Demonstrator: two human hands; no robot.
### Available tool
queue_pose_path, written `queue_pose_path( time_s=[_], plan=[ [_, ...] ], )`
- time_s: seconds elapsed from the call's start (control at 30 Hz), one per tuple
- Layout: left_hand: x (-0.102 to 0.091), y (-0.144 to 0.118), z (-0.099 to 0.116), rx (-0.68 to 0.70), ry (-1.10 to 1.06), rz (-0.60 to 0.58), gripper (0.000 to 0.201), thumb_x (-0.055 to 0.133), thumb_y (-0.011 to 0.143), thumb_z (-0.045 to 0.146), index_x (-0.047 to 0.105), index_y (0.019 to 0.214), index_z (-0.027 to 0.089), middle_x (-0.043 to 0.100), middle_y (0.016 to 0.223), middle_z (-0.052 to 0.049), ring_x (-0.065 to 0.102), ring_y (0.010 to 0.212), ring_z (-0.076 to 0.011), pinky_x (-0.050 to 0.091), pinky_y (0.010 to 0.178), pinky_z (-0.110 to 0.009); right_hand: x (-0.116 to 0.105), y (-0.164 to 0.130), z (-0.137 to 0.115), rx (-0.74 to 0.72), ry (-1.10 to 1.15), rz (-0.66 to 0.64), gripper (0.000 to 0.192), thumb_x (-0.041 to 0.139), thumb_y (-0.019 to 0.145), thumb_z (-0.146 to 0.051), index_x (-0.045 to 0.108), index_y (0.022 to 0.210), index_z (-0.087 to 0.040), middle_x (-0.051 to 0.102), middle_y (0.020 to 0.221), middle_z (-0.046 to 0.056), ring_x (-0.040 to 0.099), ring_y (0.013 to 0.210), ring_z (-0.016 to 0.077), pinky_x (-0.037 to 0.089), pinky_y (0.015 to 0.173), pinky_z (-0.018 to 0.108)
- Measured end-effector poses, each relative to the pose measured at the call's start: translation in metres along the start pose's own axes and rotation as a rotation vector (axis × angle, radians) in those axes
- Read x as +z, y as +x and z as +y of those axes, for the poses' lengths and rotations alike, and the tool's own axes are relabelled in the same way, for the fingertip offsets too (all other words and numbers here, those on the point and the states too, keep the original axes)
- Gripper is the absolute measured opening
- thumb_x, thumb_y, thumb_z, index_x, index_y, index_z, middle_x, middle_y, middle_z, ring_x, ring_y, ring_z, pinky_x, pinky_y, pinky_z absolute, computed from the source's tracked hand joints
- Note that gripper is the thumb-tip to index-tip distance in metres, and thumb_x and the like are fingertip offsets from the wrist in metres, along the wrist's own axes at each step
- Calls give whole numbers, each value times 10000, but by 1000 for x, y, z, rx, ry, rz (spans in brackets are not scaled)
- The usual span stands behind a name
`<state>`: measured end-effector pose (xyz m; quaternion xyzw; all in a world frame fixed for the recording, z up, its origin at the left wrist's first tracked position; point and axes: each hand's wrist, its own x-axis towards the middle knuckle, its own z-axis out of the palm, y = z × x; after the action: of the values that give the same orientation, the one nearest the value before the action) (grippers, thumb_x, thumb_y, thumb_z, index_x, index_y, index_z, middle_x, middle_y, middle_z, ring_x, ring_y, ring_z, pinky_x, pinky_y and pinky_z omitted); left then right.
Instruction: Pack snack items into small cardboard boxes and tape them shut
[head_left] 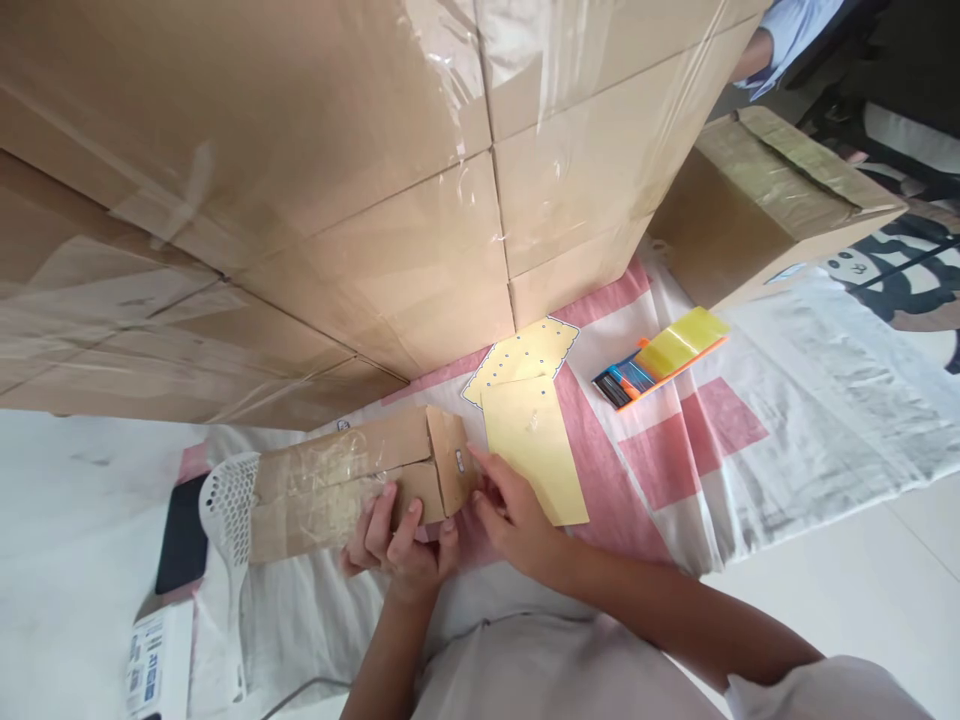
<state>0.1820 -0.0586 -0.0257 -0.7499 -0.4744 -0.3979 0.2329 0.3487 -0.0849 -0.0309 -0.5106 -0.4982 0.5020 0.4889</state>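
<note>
Left hand [405, 535] grips a long, brown, taped cardboard box [322, 485] over the pink-and-white cloth [660, 460], right hand [521, 515] curls at its end flap [453, 465], pinch unclear, white rectangular package [174, 645] lower left, blue lettering unreadable

Apparently a home; panda-print fabric [892, 262], pink-and-white cloth [720, 430], tiled floor [862, 590].

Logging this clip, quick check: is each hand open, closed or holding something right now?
Left hand: holding the long cardboard box near its end.
Right hand: partly curled at the box's end flap; cannot tell whether it grips.
</note>
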Motion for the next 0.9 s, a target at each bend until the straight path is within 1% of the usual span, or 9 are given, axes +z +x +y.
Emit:
queue_pose_path(
  time_s=[0.1, 0.23, 0.33, 0.53, 0.7, 0.77, 0.8, 0.83, 0.9],
  plan=[
    [2, -4, -2, -47, -1, -13, 354, 636, 830, 474, 543, 1084, 245, 674, 1154, -140, 536, 1100, -308, 233, 1022, -512, 2, 8, 2, -46, 40, -56, 683, 471, 857, -58, 497, 1507, -265, 514, 1066, 68, 542, 934, 177, 516, 764, 314],
    [5, -2, 0, -49, -6, 10, 358, 616, 842, 493, 533, 1078, 236, 669, 1147, -133, 530, 1102, -304, 237, 1039, -529, 5, 10, 9, 4, 110, 33, 664, 476, 828, -40, 575, 1439, -281, 466, 991, 36, 505, 821, 144, 493, 695, 278],
    [5, 3, 2, -20, -28, 18, 335, 612, 873, 424, 527, 1125, 221, 639, 1190, -151, 493, 1156, -312, 250, 1045, -536, 6, 8, 9, -34, 111, 4, 661, 485, 826, -46, 582, 1439, -276, 470, 944, 21, 493, 766, 128, 474, 672, 267],
    [7, -3, -2, -35, -13, 8, 334, 590, 907, 451, 533, 1143, 221, 651, 1122, -154, 503, 1169, -323, 299, 1022, -572, 6, 7, -8, -91, 135, 115, 336, 546, 844, -109, 777, 1077, -183, 496, 817, 7, 504, 670, 112, 412, 576, 250],
    [12, -6, -4, -10, -28, 61, 371, 616, 898, 454, 555, 1159, 198, 669, 1109, -165, 515, 1174, -326, 376, 988, -576, 5, 12, -6, -31, 87, 129, 348, 541, 821, -136, 765, 1083, -180, 529, 756, -2, 478, 611, 115, 407, 551, 261],
    [12, -6, -8, 20, -79, 80, 362, 642, 886, 390, 579, 1171, 175, 674, 1122, -174, 528, 1170, -318, 425, 965, -548, 1, 15, -3, -12, 42, 125, 568, 560, 803, -169, 623, 1367, -169, 609, 990, 65, 538, 725, 150, 471, 598, 286],
    [10, -6, -11, 34, -107, 76, 343, 649, 880, 344, 594, 1167, 164, 678, 1127, -178, 539, 1166, -312, 444, 958, -534, -1, 17, -2, -20, 1, 96, 739, 589, 791, -194, 459, 1518, -161, 593, 1187, 121, 576, 857, 186, 516, 667, 317],
    [8, -6, -14, 43, -138, 63, 320, 648, 875, 298, 608, 1158, 154, 681, 1133, -181, 551, 1165, -306, 460, 955, -522, -4, 20, -1, -41, -54, 36, 915, 631, 777, -229, 265, 1612, -159, 506, 1382, 170, 576, 1039, 236, 546, 776, 364],
    [2, -9, -22, 57, -198, 43, 275, 629, 870, 234, 634, 1128, 139, 690, 1130, -181, 578, 1152, -295, 480, 954, -506, -10, 26, -2, -120, -195, -130, 1206, 733, 720, -297, -29, 1649, -180, 251, 1622, 191, 369, 1390, 342, 466, 1052, 484]
  ],
)
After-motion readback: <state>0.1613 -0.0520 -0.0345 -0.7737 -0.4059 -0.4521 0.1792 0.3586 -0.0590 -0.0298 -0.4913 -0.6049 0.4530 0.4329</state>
